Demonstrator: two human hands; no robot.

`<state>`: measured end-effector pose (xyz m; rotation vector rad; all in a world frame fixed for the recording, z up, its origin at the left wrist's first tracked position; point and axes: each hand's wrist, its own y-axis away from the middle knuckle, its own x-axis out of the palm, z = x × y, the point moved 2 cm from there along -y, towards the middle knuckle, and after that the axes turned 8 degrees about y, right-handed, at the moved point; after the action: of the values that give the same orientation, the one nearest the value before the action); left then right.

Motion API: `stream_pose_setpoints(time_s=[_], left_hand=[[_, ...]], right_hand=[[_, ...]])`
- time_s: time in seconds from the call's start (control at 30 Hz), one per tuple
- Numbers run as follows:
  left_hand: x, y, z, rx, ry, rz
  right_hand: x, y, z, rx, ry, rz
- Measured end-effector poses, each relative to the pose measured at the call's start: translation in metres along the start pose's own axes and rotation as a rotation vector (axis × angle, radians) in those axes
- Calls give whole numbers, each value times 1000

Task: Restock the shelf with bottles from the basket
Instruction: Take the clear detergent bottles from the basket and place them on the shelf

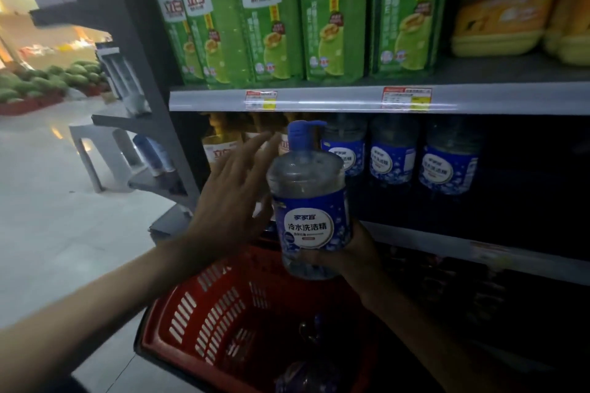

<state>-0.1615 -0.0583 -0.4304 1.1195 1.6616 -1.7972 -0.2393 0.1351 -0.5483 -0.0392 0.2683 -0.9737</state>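
We barely make out dark bottles [308, 375] in the basket [204, 306]; right hand [356, 257] grips the pump bottle [308, 201] at its base, left hand [230, 198] with fingers [252, 145] spread.

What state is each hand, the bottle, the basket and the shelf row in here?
Held bottle: upright, pump cap on, not yet shelved.
Right hand: grips its base.
Left hand: open, fingers spread beside that bottle.
Basket: another bottle inside, dim.
Shelf bottles: upright in a row.
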Motion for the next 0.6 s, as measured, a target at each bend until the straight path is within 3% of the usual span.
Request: stream_pose_setpoints(time_s=[0.1,0.17,0.23,0.3,0.6], left_hand=[[34,12,-29,-452,757,142],[59,7,-40,-585,1029,207],[75,-3,-55,-548,1086,201],[91,-15,-68,-530,1118,181],[145,-44,-147,-357,1134,155]], right_hand=[[-19,0,-6,2,-86,-85],[-32,5,-8,-31,-68,-75],[-49,13,-7,-12,-132,-119],[-70,21,-12,-48,-70,-255],[-146,62,-43,-112,127,-557]])
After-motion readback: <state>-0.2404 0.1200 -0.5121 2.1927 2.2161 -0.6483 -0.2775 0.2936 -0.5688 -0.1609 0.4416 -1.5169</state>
